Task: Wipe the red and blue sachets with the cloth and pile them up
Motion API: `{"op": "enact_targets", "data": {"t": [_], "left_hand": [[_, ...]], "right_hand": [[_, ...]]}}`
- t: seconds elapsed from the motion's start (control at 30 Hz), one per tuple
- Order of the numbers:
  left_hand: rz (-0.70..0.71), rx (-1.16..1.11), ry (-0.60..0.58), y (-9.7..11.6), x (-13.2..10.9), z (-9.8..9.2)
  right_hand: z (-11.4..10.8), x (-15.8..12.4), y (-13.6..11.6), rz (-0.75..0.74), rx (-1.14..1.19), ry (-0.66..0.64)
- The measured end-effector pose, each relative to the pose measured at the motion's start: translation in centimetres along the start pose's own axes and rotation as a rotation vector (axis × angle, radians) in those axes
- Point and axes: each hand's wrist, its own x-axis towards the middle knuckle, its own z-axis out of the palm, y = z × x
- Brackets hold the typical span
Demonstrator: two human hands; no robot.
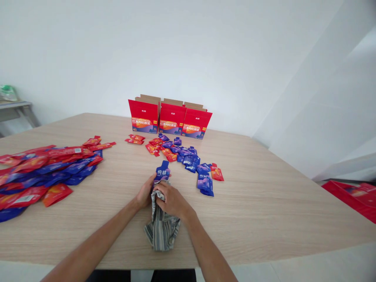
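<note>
Near the table's front, my left hand (pixel 145 191) is closed on the side of a blue drink pouch (pixel 162 171), whose narrow neck points away from me. My right hand (pixel 172 199) is closed on a striped grey cloth (pixel 163 231) and presses part of it against the pouch's lower half. The rest of the cloth hangs down toward me in folds on the table. Cloth and fingers hide the lower part of the pouch. Just beyond and to the right lie more blue pouches (pixel 205 182) and a red pouch (pixel 216 172).
A large heap of red and blue pouches (pixel 49 168) covers the table's left side. Three open red boxes (pixel 172 122) stand in a row near the wall, with scattered pouches (pixel 188 156) in front. At far right is a red box-like object (pixel 352 197).
</note>
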Motion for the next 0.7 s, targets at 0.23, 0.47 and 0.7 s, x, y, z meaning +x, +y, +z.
{"op": "enact_targets", "data": {"t": [0.23, 0.47, 0.7], "left_hand": [[0.215, 0.025, 0.146, 2.6, 0.4, -0.7], [0.652, 0.741, 0.414, 11.7, -0.1, -5.6], [0.544, 1.63, 1.056, 25.6, -4.9, -13.9]], "right_hand": [[-0.3, 0.0, 0.1, -0.042, 0.016, -0.014], [-0.5, -0.2, -0.1, -0.092, 0.012, 0.029], [-0.5, -0.2, -0.4, -0.133, 0.025, 0.007]]}}
